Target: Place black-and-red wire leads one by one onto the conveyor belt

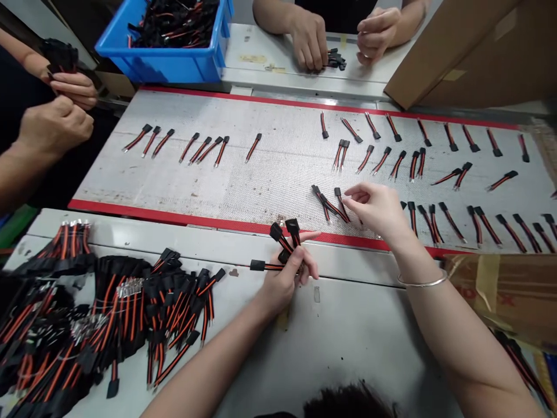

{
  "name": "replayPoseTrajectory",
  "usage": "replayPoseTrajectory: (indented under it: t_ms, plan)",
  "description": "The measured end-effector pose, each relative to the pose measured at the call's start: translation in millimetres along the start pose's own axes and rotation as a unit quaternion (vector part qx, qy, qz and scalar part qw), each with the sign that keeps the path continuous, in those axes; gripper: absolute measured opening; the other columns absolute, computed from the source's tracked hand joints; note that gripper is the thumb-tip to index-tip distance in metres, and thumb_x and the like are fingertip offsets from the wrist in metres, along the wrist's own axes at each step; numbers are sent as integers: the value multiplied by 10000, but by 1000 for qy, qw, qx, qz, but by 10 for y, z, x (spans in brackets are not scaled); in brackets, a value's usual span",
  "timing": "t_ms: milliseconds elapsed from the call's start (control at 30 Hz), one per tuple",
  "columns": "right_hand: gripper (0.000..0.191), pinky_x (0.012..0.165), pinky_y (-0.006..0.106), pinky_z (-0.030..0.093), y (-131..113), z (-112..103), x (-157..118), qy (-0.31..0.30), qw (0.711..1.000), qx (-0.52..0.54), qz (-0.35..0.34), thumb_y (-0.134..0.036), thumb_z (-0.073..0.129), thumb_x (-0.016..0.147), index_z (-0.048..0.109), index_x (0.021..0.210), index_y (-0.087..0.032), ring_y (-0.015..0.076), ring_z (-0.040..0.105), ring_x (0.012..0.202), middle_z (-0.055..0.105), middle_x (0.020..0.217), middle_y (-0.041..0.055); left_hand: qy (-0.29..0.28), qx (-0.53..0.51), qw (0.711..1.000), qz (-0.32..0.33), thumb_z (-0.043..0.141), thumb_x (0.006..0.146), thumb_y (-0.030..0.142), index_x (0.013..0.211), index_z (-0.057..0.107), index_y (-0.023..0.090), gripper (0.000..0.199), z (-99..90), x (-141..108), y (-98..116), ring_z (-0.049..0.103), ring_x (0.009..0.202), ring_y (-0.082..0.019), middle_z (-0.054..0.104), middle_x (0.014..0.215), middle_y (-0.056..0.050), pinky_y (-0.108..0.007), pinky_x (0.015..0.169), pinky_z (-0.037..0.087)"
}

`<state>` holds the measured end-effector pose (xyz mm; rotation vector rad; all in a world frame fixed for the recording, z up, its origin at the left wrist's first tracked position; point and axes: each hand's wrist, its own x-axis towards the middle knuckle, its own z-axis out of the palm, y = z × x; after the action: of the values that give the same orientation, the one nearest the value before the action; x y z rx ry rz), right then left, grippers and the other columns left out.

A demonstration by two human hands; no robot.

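My left hand (287, 281) is shut on a small bunch of red-and-black wire leads (282, 241) with black connectors, just off the near edge of the conveyor belt (270, 174). One lead sticks out to the left of that hand. My right hand (374, 209) lies over the belt with its fingers spread and holds nothing. Its fingertips are right by a loose cluster of leads (331, 204), and I cannot tell whether they touch. Rows of similar leads (383, 162) lie across the perforated white belt.
A large heap of leads (117, 319) lies on the grey bench at near left. A blue crate (161, 52) of leads stands at the far side. Co-workers' hands (54, 110) work at the left, others (339, 35) across the belt. Cardboard (465, 52) stands at far right.
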<state>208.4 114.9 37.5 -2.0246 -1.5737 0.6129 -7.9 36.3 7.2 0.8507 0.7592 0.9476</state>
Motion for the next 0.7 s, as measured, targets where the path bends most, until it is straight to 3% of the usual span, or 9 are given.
replayPoseTrajectory:
  t_ms: [100,167,367,500,700]
  plan:
    - [146,685,325,454,-22,107,-76,-2,994,-10,-112,-165,605,829,750,810,-165,173,580,646,639,724,46,34,2,999,-3,554,965,516,1016,595,183,340,3,-23,20,344,460,-94,524,528,51,-246,448,247]
    - [167,690,327,455,-44,210,-123,-16,989,-22,-149,-170,590,856,756,829,-169,170,565,655,632,780,59,42,5,999,-11,565,955,510,960,570,195,315,11,-23,31,335,474,-101,481,513,60,-249,455,234]
    - [176,705,327,457,-68,312,-180,-70,982,-32,-171,-179,588,888,756,840,-161,162,538,662,614,801,61,37,6,999,-31,589,927,516,928,616,188,329,17,-8,30,313,461,-85,505,568,44,-254,445,210]
    - [177,688,327,451,-51,239,-161,-41,986,-15,-158,-182,601,887,749,792,-170,157,532,640,604,769,50,12,13,1000,-14,614,926,470,920,709,152,333,0,-2,12,365,473,-51,581,734,-1,-268,470,249]
    - [182,683,323,452,-43,211,-150,-45,987,-36,-152,-147,602,862,773,798,-157,160,543,642,617,772,61,29,-18,999,-13,684,884,448,1003,694,156,316,9,28,6,325,420,-34,615,697,12,-255,437,233]
